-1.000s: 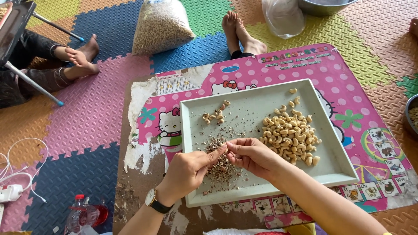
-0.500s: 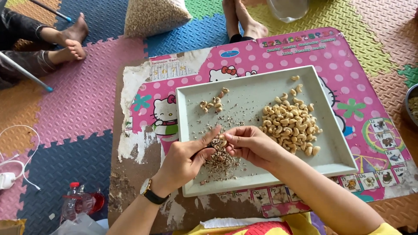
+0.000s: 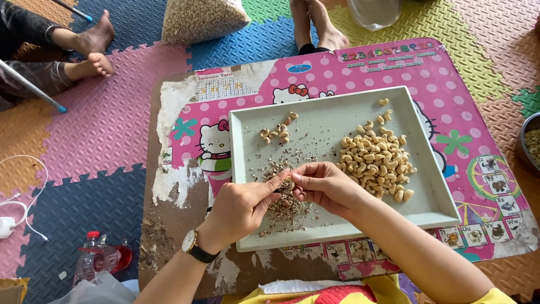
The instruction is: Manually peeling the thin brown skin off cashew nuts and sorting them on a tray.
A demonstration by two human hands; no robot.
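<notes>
- The left hand (image 3: 239, 209) and the right hand (image 3: 325, 187) meet over a pale grey tray (image 3: 433, 205), and their fingertips pinch one small cashew nut (image 3: 288, 183) between them.
- Both hands are closed on that nut: the left one with thumb and pointer finger, the right one with its curled fingers (the nut is mostly hidden, so only a little bit shows).
- Right under the hands lies a heap of brown peel crumbs (image 3: 284, 208), spread on the tray.
- Just past the right hand, on its outer side, sits a big pile of peeled cashews (image 3: 374, 161). It almost touches the knuckles.
- Farther away from the hands, toward the top of the tray, is a small bunch of nuts (image 3: 277, 133), well apart from the big pile.
- The tray rests on a low pink table (image 3: 450, 107) with cartoon cats and dots on it. The table's skin is torn off on the left-hand side, near the left wrist.
- On the left wrist there is a watch (image 3: 192, 246) with a dark strap.
- Beyond the table, far from the hands, stands a clear bag of nuts (image 3: 199, 19) on the foam floor mats (image 3: 107, 129).
- Other people's bare feet (image 3: 90, 50) rest on the mats near that bag (two more feet peek over the table's far edge).
- Beside the left arm, down on the floor, lies a plastic bottle (image 3: 98, 262) with a red cap.
- A metal bowl (image 3: 529, 143) peeks in far past the right hand.
</notes>
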